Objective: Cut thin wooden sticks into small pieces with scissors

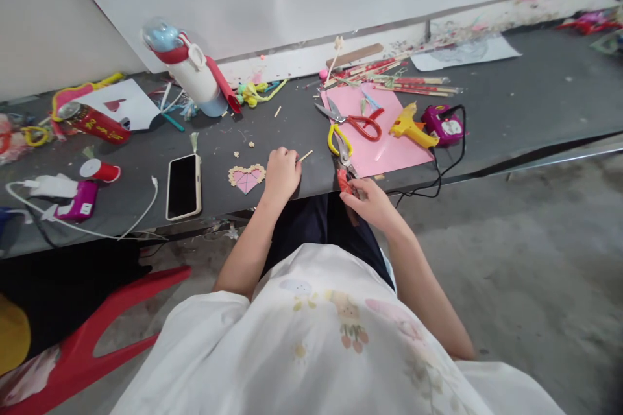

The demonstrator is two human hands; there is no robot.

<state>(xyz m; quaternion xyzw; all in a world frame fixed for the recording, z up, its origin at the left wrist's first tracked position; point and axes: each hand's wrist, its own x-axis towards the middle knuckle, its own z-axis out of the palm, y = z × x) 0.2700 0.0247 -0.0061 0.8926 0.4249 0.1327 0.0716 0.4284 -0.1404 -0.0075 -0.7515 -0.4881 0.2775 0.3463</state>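
Note:
My left hand (pixel 281 175) rests on the dark table (pixel 511 117), fingers pinched on a thin wooden stick (pixel 305 155) that pokes out to the right. Just left of it lies a pink paper heart edged with small wooden pieces (pixel 246 177). My right hand (pixel 370 200) is at the table's front edge, closed on a pair of shears with red grips (pixel 346 180), right beside the yellow-handled shears (pixel 339 144) lying on a pink sheet (pixel 384 136).
Red-handled scissors (pixel 360 122), a yellow glue gun (pixel 411 128) and a purple device with a black cable (pixel 442 124) sit on or by the pink sheet. A phone (pixel 183 185), red can (pixel 95 122), white bottle (pixel 195 71), sticks (pixel 403 81) and a red stool (pixel 92 337) are around.

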